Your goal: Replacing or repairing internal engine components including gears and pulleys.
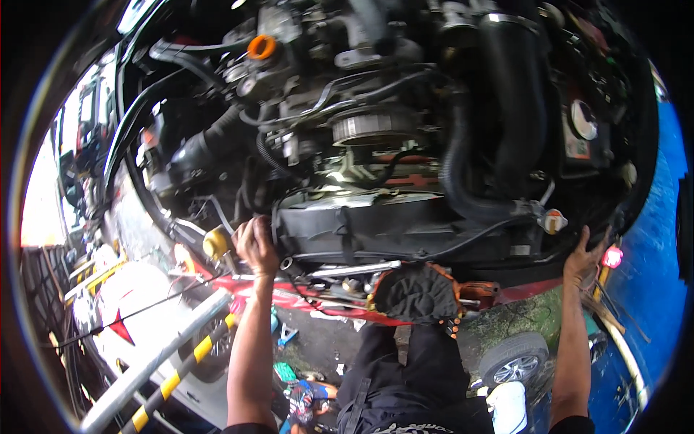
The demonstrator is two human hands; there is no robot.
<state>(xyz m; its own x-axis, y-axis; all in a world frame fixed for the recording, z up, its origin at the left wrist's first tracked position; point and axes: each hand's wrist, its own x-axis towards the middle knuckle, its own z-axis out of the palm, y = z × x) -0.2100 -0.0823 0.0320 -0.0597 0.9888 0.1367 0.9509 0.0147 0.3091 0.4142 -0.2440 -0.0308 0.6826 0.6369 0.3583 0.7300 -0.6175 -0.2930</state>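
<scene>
My left hand [256,244] is at the left end of the black radiator shroud [376,223], fingers curled. Whatever it grips, if anything, is hidden behind the knuckles. My right hand [584,259] rests at the front right edge of the engine bay, its fingers apart. Between my arms, on the red front panel [350,309], lies a shiny metal bar [354,270], apparently a tool handle. Beside it sits a dark, crumpled pouch [417,293] with an orange rim. A yellow cap-like part [215,244] stands just left of my left hand.
The engine [376,132] fills the bay ahead, with a thick black hose [510,94] and a battery [582,148] at right. A loose wheel [515,359] lies on the floor. A yellow-black striped bar [184,370] and a white car [141,304] are at left.
</scene>
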